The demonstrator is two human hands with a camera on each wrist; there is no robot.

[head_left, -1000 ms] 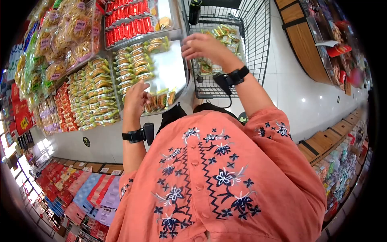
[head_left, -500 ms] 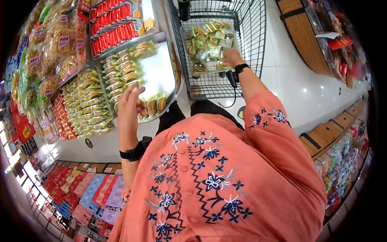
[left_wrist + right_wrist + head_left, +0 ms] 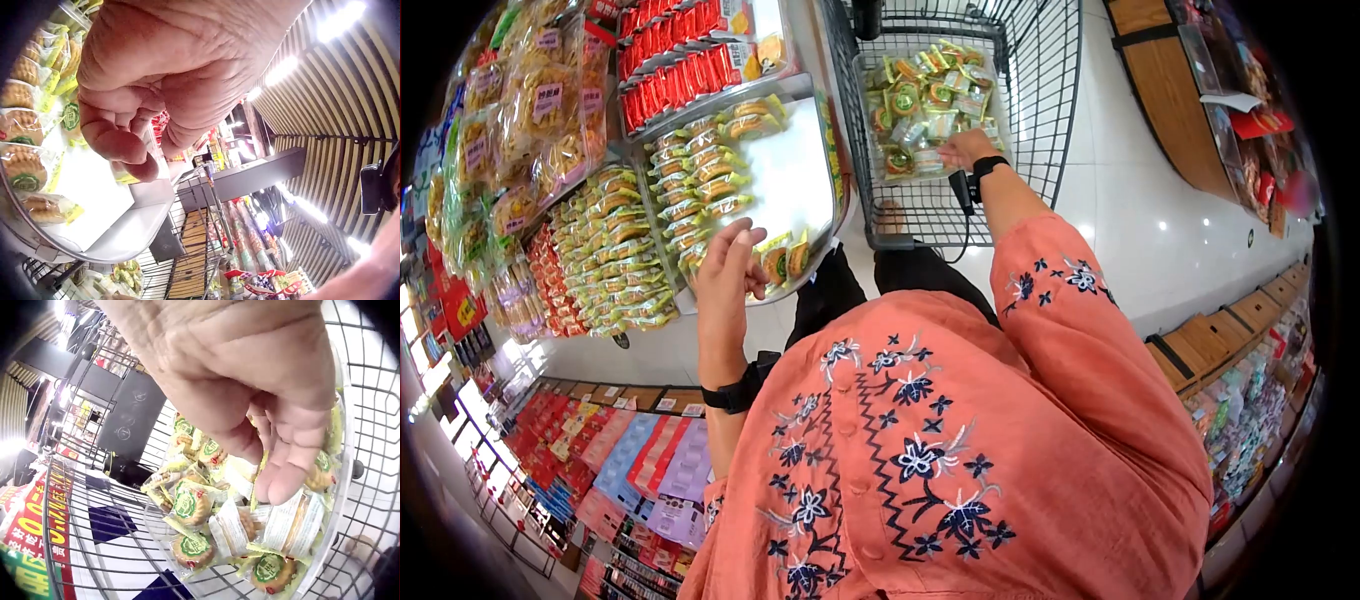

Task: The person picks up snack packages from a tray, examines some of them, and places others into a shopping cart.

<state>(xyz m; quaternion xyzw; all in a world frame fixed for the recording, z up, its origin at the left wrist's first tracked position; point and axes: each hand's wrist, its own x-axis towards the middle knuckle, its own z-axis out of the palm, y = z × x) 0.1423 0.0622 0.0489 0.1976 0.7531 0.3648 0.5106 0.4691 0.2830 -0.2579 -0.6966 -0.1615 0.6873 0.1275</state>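
My right hand (image 3: 968, 148) reaches into a clear plastic bin (image 3: 342, 506) of wrapped cookies inside a shopping cart. In the right wrist view, its thumb and curled fingers close on the yellow wrapper edge of a wrapped cookie (image 3: 294, 519), partly hidden by the fingertips. Over the front corner of a display tray (image 3: 820, 205) hovers my left hand (image 3: 728, 265), loosely curled with nothing visible in it. Beside and below it stand a few wrapped cookies (image 3: 776, 264), and rows of similar packets (image 3: 700, 180) fill the tray's left side.
The wire cart (image 3: 1040, 130) stands right of the display. Red packets (image 3: 685, 80) fill the compartment behind, and bagged snacks (image 3: 545, 100) pile up at the far left. Another compartment of yellow-green packets (image 3: 620, 260) lies left of the tray. Wooden shelving (image 3: 1175, 110) stands across the aisle.
My right hand has moved from between the tray and cart down into the cart's bin, its fingers now among the packets. The left hand stays near the tray's front corner.
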